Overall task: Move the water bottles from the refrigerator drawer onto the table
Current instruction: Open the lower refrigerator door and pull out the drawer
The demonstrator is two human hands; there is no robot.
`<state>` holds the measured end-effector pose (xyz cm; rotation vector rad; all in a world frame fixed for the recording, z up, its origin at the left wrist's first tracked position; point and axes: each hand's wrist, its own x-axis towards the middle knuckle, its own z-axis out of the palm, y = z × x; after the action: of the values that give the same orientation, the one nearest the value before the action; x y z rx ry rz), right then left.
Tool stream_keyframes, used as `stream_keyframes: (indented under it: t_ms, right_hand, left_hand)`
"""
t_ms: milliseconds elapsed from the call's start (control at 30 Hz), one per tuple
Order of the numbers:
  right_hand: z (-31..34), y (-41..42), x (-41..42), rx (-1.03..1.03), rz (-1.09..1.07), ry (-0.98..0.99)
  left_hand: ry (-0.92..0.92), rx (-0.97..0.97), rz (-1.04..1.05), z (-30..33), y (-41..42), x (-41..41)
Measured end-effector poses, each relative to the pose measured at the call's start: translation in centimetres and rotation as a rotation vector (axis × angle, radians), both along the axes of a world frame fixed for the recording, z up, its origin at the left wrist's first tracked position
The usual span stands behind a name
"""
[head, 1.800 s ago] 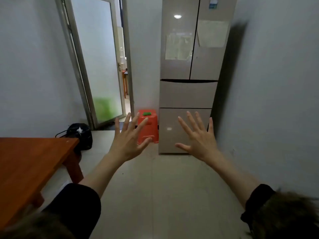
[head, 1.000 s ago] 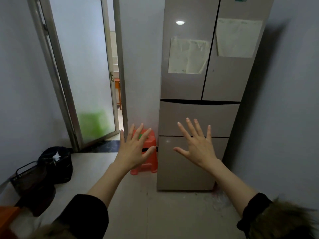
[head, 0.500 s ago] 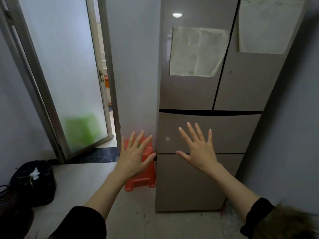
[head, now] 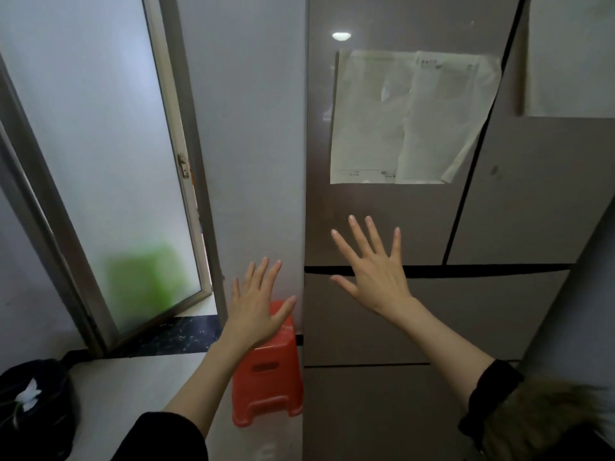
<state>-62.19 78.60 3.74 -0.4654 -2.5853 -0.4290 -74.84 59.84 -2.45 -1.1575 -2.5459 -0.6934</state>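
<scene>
Beige refrigerator (head: 416,311) drawers closed — left hand (head: 258,307), right hand (head: 372,271) spread, grip empty.

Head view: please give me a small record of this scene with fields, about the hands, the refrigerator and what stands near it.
left hand: open, empty, fingers spread, in front of the stool
right hand: open, empty, raised before the refrigerator; contact cannot be told
refrigerator: all doors and drawers shut
upper drawer: shut
lower drawer: shut
water bottles: none visible
papers: stuck on upper left door
red stool: on floor, left of refrigerator
glass door: ajar
</scene>
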Motion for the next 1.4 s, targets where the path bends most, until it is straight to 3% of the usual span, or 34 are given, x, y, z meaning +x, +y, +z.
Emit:
stream_keyframes:
  t_ms: [300,533,667,867,1233,1400]
  right_hand:
    - [-2.0,4.2,-7.5,-0.111,-0.12,0.062]
    - [-4.1,5.5,-9.3,0.056,-0.12,0.251]
    - [-4.2,5.6,-9.3,0.115,-0.138,0.277]
    - [-4.0,4.2,-9.2,-0.072,-0.153,0.253]
    - [-10.1,1.3,-4.3,-0.527,-0.179,-0.046]
    - [-10.3,0.7,0.4,-0.601,-0.059,-0.009]
  left_hand:
    - [-0.204,-0.032,-0.147,-2.9,6.9,-7.3]
    - [-0.401,0.089,-0.304,-3.8,10.5,-9.0]
    - [-0.5,0.229,-0.279,-4.2,11.6,-8.9]
    - [-0.642,0.306,-0.169,-4.1,12.6,-8.8]
    - [-0.594,0.346,-0.191,-4.6,9.1,-3.7]
    - [-0.535,0.328,-0.217,-4.2,6.3,1.7]
